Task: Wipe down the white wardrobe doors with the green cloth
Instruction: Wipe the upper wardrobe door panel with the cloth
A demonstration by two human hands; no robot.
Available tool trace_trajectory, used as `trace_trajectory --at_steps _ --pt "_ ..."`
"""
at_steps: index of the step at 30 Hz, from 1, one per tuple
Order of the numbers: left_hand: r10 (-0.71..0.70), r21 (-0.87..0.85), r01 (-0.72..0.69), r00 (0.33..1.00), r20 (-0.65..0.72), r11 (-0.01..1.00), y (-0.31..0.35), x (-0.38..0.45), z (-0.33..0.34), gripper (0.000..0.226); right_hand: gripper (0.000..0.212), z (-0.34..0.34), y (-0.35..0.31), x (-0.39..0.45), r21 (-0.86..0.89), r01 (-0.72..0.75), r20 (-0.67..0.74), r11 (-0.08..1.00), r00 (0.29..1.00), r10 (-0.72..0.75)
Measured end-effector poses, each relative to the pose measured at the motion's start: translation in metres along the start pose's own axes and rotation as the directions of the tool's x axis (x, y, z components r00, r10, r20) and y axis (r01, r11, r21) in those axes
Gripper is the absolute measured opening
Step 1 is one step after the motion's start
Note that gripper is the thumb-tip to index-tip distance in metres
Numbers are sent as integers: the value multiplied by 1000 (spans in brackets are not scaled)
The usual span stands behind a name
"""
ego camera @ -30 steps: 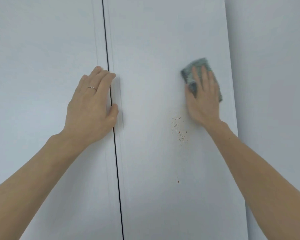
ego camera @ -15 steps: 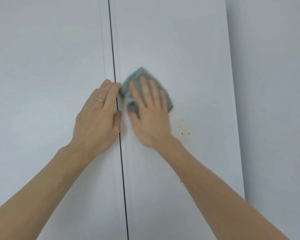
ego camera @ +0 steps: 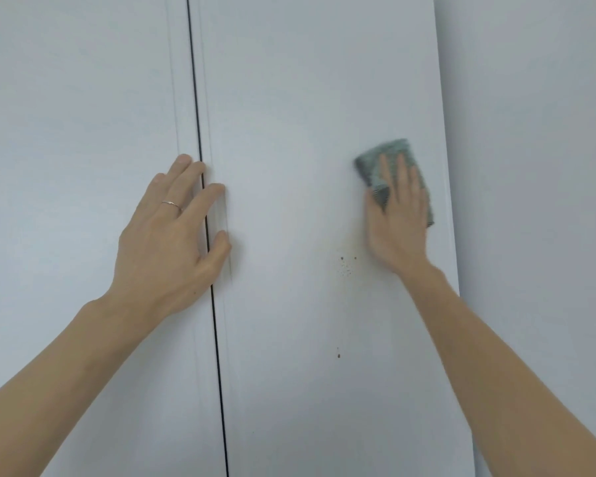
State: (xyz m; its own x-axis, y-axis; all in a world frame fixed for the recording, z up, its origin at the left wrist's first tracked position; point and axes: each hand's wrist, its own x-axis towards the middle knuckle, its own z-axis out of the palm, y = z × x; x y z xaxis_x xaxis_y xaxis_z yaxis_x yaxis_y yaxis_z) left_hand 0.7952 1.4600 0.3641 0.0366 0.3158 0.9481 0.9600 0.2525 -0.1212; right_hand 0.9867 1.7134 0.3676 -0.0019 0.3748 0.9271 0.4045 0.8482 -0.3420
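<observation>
Two white wardrobe doors fill the view: the left door (ego camera: 76,166) and the right door (ego camera: 289,132), split by a dark vertical gap (ego camera: 200,166). My right hand (ego camera: 398,218) presses the folded green cloth (ego camera: 375,163) flat against the right door near its right edge, fingers straight; the hand is motion-blurred. My left hand (ego camera: 169,242), with a ring, rests flat across the gap, fingers spread over both doors. Small brown specks (ego camera: 346,266) mark the right door just below the cloth, and a single spot (ego camera: 338,355) lies lower.
A plain pale wall (ego camera: 530,166) stands to the right of the right door's edge (ego camera: 448,201). Both forearms reach up from the bottom corners of the view.
My right hand swept the cloth left to the door gap, then back right near the door's right edge. My left hand stayed on the gap.
</observation>
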Motion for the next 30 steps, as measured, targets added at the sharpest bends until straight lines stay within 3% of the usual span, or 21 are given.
trace_trajectory --at_steps 3,8,10,14,18,22,25,28,30 --pt "-17 15 16 1000 20 1000 1 0 -1 53 58 -13 12 4 120 -270 -45 955 960 277" --pt "-17 -40 20 998 58 999 -1 -6 -6 57 60 0 -15 4 94 -386 -81 918 916 393" --pt "-8 -73 12 999 48 997 -2 -10 -7 57 60 10 -40 -10 55 -292 -66 955 953 295" --pt "-21 -122 22 1000 6 992 -2 -17 -5 58 63 42 -108 -66 -53 114 -11 992 993 -115" --pt "-46 -167 46 999 0 985 2 -24 -1 62 67 58 -140 -113 -127 441 140 889 895 -424" --pt "20 -85 -21 1000 -8 996 0 -37 8 63 65 47 -107 -115 -89 581 199 809 806 -557" --pt "64 -12 -64 998 1 998 -3 -43 15 65 64 37 -61 -96 -104 455 146 884 887 -439" --pt "83 22 -83 996 11 996 -3 -46 19 63 62 24 -9 -82 -74 131 46 989 991 -128" --pt "80 34 -81 997 18 996 -2 -47 19 61 58 13 14 -78 -13 -102 -1 995 995 102"
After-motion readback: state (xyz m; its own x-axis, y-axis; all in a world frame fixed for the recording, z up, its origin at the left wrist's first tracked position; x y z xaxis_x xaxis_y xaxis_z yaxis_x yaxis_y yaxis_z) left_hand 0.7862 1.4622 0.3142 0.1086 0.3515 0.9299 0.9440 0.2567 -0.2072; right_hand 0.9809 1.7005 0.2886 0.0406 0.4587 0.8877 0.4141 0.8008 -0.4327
